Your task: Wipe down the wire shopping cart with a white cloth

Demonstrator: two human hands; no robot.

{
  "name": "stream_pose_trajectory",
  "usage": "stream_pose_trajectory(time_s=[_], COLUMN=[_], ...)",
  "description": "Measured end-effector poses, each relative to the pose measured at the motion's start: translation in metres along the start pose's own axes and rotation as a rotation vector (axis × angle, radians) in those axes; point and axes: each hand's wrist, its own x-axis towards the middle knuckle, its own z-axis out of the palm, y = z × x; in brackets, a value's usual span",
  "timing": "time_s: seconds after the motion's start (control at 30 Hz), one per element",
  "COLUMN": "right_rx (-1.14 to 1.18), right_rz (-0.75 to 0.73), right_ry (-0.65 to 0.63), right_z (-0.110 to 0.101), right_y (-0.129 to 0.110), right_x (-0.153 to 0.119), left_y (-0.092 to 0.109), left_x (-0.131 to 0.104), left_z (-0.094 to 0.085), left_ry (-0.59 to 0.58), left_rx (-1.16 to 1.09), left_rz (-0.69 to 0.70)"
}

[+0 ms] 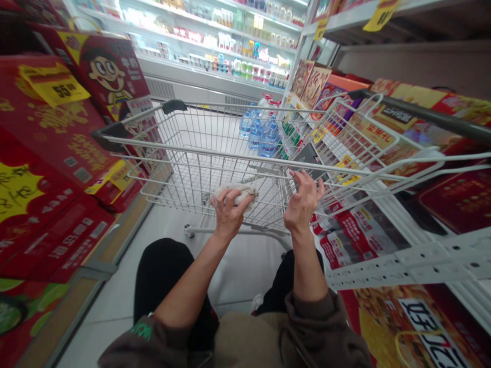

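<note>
the left hand has its grip pinching a pale cloth against the near side of the cart, partly hidden by fingers; the right hand is loosely curled, fingers apart, its contact with the wires unclear. red boxes at left and a shelf at right leave narrow floor; the cart's dark handle is cut off far right.

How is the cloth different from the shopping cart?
The cloth is small and crumpled, while the shopping cart is much bigger, with a wire frame. The cloth is bunched in the left hand, while the shopping cart has a wheel down at the floor. Both look pale.
</note>
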Motion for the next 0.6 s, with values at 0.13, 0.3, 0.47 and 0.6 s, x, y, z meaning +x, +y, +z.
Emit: stream_pose_trajectory(time_s=[0.13, 0.3, 0.47, 0.6], right_rx=[-0.009, 0.009, -0.002, -0.05], right_rz=[0.005, -0.002, -0.008, -0.033], right_ry=[-0.007, -0.041, -0.05, -0.08], right_z=[-0.002, -0.007, -0.008, -0.009], right_y=[-0.003, -0.005, -0.005, -0.004], right_x=[0.0, -0.002, -0.001, -0.002], left_y=[0.014, 0.02, 0.015, 0.015], left_x=[0.027, 0.008, -0.015, -0.011], left_z=[0.0, 0.009, -0.002, -0.008], left_ry=[-0.007, -0.079, -0.233, -0.209], left_rx=[-0.073, -0.016, -0.015, -0.046], left_rz=[0.006, 0.05, 0.006, 0.028])
